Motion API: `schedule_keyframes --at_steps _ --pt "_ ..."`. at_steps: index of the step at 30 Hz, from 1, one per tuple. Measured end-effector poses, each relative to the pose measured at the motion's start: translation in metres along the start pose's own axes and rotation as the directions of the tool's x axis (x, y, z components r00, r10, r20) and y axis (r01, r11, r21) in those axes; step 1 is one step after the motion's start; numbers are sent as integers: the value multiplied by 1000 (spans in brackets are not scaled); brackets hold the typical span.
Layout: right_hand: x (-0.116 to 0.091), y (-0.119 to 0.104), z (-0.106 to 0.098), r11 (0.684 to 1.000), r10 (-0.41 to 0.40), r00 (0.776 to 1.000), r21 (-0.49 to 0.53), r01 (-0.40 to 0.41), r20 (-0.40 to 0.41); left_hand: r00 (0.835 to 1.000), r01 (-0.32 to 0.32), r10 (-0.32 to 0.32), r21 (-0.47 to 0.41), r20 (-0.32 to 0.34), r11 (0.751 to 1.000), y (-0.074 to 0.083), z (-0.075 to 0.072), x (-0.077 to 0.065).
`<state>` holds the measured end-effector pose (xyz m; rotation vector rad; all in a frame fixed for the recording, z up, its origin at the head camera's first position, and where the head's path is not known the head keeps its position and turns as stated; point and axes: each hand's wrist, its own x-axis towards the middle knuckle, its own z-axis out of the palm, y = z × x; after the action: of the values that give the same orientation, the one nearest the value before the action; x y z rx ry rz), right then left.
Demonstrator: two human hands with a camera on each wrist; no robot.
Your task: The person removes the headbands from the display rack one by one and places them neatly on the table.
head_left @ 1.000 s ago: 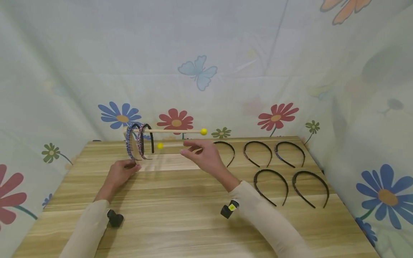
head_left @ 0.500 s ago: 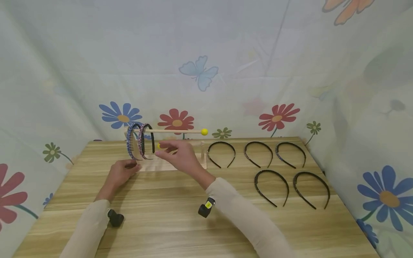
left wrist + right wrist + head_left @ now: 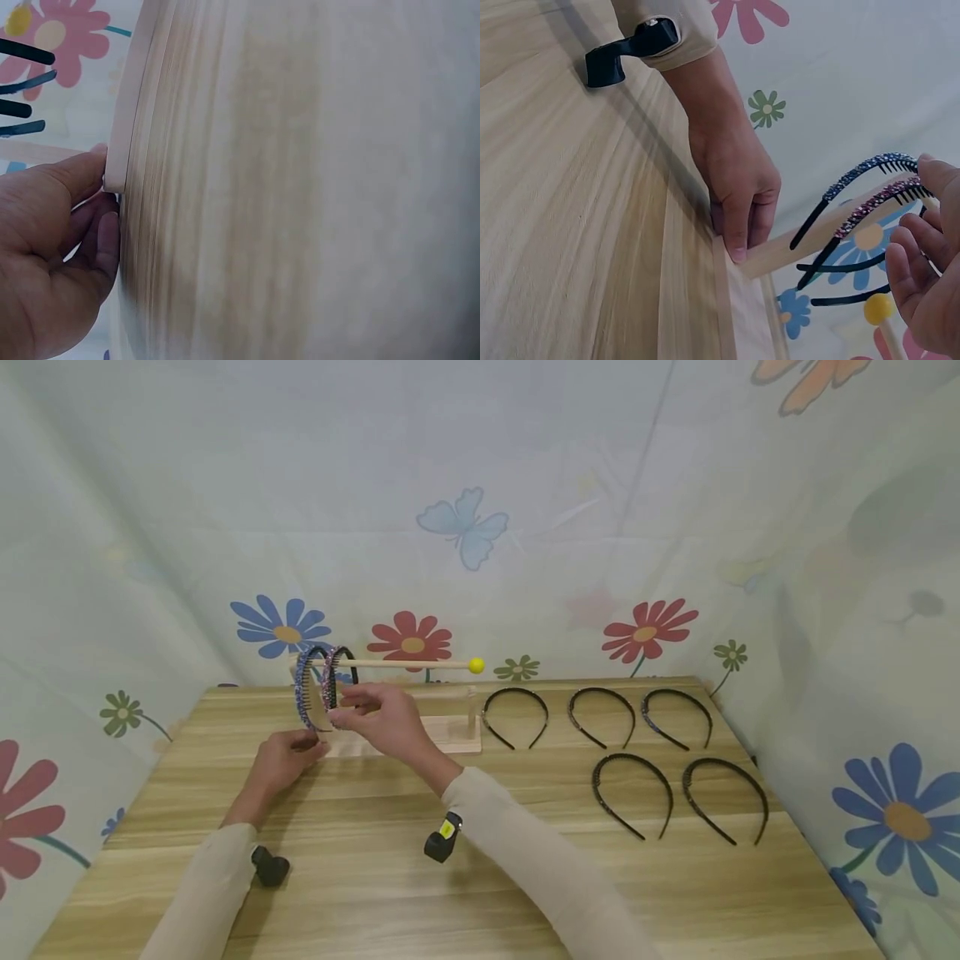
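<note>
A wooden stand [image 3: 456, 743] has an upper rod [image 3: 412, 664] tipped with a yellow ball. Over that rod hang a blue-jewelled headband [image 3: 302, 689] and a pink-jewelled headband [image 3: 328, 675], side by side with their toothed undersides showing. My left hand [image 3: 277, 766] pinches the near left end of the stand's base, thumb on top in the right wrist view. My right hand [image 3: 390, 722] is at the pink headband, thumb and fingers loosely bent and parted, fingertips overlapping its front. In the right wrist view a yellow ball [image 3: 879, 309] shows beside the right fingers.
Several more dark headbands lie on the wooden table [image 3: 375, 877] to the right, among them one headband [image 3: 516, 691] just beside the stand and another headband [image 3: 633, 758] nearer the front. A flowered cloth [image 3: 585, 543] hangs behind the table.
My right hand has moved left from beyond the stand's middle to the pink headband, now hiding the lower yellow ball. The left hand stays at the base; the hanging headbands look unmoved.
</note>
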<state>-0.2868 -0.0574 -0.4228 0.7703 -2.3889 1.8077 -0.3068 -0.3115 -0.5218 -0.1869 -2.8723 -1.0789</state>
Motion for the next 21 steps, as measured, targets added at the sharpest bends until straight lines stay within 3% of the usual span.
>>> schedule_keyframes --at_steps 21 --pt "6 -2 15 999 41 999 33 -40 -7 999 -32 32 10 -16 999 0 0 0"
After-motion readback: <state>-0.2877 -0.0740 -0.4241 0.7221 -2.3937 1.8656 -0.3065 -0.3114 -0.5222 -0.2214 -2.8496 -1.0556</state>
